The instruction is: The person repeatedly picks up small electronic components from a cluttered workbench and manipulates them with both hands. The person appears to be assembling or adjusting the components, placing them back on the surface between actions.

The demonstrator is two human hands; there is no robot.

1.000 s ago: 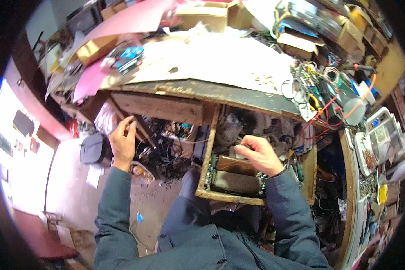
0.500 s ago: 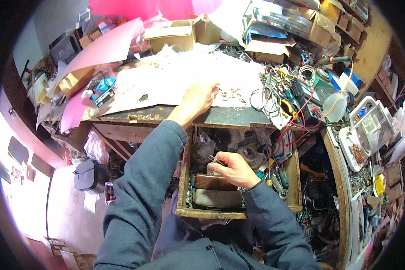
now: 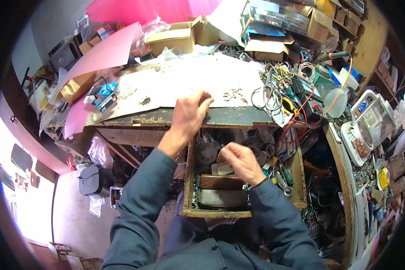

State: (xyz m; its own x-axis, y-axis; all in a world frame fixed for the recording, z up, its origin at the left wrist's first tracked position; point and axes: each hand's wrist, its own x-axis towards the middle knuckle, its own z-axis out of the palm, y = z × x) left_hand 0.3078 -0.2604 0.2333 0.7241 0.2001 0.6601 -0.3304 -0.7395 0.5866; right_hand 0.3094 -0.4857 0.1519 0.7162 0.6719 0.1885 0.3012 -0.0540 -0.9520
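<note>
Over the drawer [image 3: 216, 213], the right hand [image 3: 243, 164], thumb and index drawn close together; impossible to tell whether around anything. Above the bench's front edge, the left hand [image 3: 189, 114], fingers half curled, back upward, contents hidden from view. Below the right hand, inside the drawer, a smooth, glossy brown slab [image 3: 220, 182] with squared sides, and directly in front, a dull grey block [image 3: 223, 198] with rounded ends. Behind and beside these, crumpled clear plastic and a green-handled tool [image 3: 287, 177]. Around it all, rough, worn wooden drawer walls.

Farther up, a dark, scuffed bench edge [image 3: 238, 118], then a glaring white sheet [image 3: 184, 74] with small pale bits [image 3: 235, 95] scattered near the left hand. To the right, metal scissors [image 3: 267, 92], yellow-handled pliers [image 3: 288, 106] and a tangle of thin red and black leads. To the left, a blue-and-black carton [image 3: 105, 96] beneath a curling, flexible pink sheet [image 3: 104, 51]. Along the back, creased cardboard boxes [image 3: 171, 39]. Down on the pale floor [image 3: 72, 216], a rounded black bin [image 3: 92, 181].
</note>
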